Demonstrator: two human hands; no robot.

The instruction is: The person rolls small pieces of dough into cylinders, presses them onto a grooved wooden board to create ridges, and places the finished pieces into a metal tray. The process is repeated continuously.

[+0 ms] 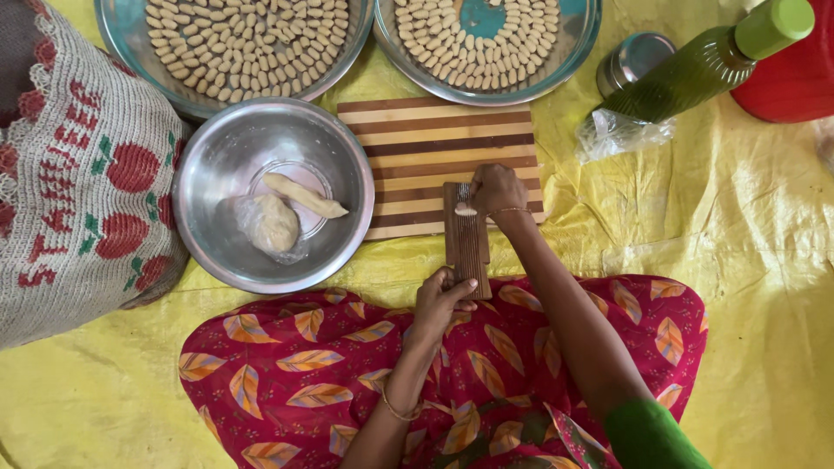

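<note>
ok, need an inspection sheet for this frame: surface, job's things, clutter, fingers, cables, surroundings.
Surface: yellow plastic sheet on the ground, wrinkled; striped wooden board lies on it.
Job's things: small ridged wooden paddle tilted from lap onto the striped board; small dough piece on its ridges.
Clutter: steel bowl with a dough lump and a dough roll; two round trays of shaped pieces; green bottle; small steel cup; clear plastic bag.
Fingers: left hand grips the paddle's near end; right hand presses the dough piece.
Cables: nothing seen.
Surroundings: crocheted cloth at left; red container at top right.
</note>
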